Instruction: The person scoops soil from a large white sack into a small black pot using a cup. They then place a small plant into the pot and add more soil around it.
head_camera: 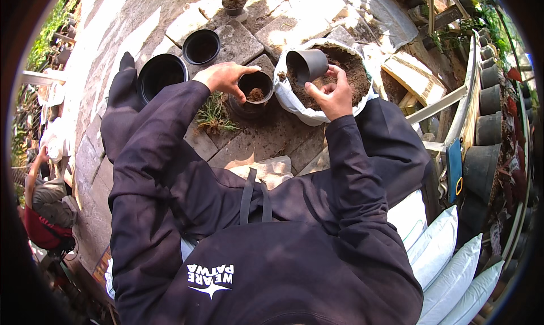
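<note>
My left hand (227,79) holds the rim of a small black plastic pot (267,96), thumb on the near side and fingers at the far side. A small heap of brown potting soil (255,95) lies inside it. Beneath this pot is another dark, rounded form that I cannot make out fully. In my right hand (335,94) is a second small black pot (316,65), tipped on its side with its mouth to the left. It is over the brown soil in a white sack (297,112) with a rolled-down rim. Grassy seedlings (216,114) lie on the paving below my left hand.
Two wider black pots (162,77) (201,47) stand at the left, beyond my left forearm. Farther off is a small potted plant (234,1). White filled bags (446,257) and a metal rack with black pots (488,125) line the right. Another person (49,206) is at far left.
</note>
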A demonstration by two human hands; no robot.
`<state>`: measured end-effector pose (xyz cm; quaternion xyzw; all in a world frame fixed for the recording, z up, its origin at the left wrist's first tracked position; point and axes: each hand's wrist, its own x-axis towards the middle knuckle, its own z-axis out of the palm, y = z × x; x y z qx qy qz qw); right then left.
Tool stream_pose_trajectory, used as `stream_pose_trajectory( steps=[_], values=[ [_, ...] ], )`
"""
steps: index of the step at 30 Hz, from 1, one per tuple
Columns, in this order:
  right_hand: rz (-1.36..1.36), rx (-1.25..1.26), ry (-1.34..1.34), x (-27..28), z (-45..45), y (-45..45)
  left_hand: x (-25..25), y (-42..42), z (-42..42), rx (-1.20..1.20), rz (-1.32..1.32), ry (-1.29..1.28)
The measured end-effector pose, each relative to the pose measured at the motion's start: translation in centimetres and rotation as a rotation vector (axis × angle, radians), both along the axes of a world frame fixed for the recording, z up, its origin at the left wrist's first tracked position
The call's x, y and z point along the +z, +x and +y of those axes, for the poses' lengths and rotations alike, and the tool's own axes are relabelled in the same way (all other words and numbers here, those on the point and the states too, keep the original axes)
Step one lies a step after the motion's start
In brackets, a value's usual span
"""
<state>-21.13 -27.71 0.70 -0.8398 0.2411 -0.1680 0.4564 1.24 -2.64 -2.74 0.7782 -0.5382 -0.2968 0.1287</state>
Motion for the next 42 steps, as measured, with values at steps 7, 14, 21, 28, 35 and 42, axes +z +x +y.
stream_pose_trajectory(
  steps=[7, 14, 21, 28, 35, 42],
  values=[
    [-0.181, 0.308, -0.191, 0.7, 2.5, 0.7, -0.4, 0.0, 0.4, -0.008, -0.031, -0.054],
    [0.038, -0.086, -0.227, -0.3, -1.2, 0.0, 0.6, -0.2, 0.0, 0.011, -0.008, 0.003],
    [0.313, -0.044, -0.232, -2.3, -2.6, -0.4, -0.3, 0.1, 0.0, -0.002, -0.012, 0.0],
    [0.359, -0.063, -0.36, -1.1, -2.4, -0.3, -0.2, 0.1, 0.1, -0.017, -0.032, -0.018],
    [0.28, -0.079, -0.221, -2.1, -3.2, -0.3, -0.4, 0.0, 0.2, -0.01, -0.025, -0.045],
    [0.026, -0.018, -0.029, 0.0, -0.5, -0.1, 0.5, -0.1, -0.2, 0.012, -0.011, 0.035]
  ],
)
